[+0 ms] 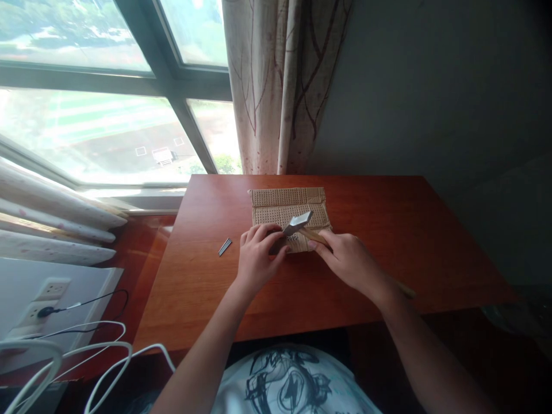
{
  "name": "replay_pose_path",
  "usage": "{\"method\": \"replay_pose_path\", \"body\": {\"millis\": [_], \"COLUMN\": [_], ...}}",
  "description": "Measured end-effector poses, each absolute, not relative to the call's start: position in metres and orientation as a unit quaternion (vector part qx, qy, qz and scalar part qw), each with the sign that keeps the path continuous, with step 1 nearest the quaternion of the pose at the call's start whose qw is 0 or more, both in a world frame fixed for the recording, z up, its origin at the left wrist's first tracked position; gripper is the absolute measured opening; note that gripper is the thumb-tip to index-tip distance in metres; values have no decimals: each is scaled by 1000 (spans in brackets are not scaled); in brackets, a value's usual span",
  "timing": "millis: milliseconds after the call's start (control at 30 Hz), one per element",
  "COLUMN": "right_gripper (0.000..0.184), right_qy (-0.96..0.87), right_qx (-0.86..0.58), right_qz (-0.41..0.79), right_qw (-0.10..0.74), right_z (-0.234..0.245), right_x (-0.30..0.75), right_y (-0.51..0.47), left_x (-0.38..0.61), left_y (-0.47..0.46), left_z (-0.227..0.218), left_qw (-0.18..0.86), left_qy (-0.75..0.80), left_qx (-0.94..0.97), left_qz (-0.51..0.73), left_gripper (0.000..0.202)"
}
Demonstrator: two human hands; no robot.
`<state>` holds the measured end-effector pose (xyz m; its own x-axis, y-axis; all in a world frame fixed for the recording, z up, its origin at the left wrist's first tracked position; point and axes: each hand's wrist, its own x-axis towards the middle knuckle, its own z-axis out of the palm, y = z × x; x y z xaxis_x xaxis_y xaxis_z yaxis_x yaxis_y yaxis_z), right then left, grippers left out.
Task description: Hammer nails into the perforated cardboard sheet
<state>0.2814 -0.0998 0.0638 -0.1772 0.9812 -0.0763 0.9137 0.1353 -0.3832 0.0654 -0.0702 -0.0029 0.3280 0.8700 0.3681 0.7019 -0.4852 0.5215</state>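
Note:
My right hand (347, 256) is closed around the wooden handle of a hammer (299, 221). The hammer's metal head hangs over a brown cardboard piece (284, 198) dotted with rows of small holes, and the handle's far end shows beyond my right forearm. My left hand (259, 253) rests at the cardboard's near left part, fingers curled and thumb close to them, right beside the hammer head. Whatever sits between those fingertips is hidden. A few thin metal nails (225, 247) lie together on the table, left of my left hand.
A reddish-brown wooden table (379, 230) carries these things. Behind it hang a patterned curtain (267, 86) and a large window (107, 126). Lower left are a wall socket (54, 289) with a black plug and looped white cables (125, 351).

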Motion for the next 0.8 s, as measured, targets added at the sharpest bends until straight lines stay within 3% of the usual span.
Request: {"method": "replay_pose_path", "body": {"millis": [200,467,600,800], "right_gripper": [34,39,48,50], "right_qy": [-749,-590,-528,-482], "right_qx": [-624,-610,-563,-504], "right_qz": [179,265,328,299], "right_qw": [133,457,545,651], "right_z": [58,47,40,30], "right_x": [282,306,319,322], "right_y": [-101,-99,-95,-93], "left_x": [66,65,65,65], "left_y": [-71,-71,-71,-71], "left_z": [-2,-1,0,0], "left_qw": [141,145,141,132], "left_qy": [490,495,493,493], "left_qx": [803,804,805,808], "left_qz": [309,297,297,296], "left_gripper": [18,18,18,17]}}
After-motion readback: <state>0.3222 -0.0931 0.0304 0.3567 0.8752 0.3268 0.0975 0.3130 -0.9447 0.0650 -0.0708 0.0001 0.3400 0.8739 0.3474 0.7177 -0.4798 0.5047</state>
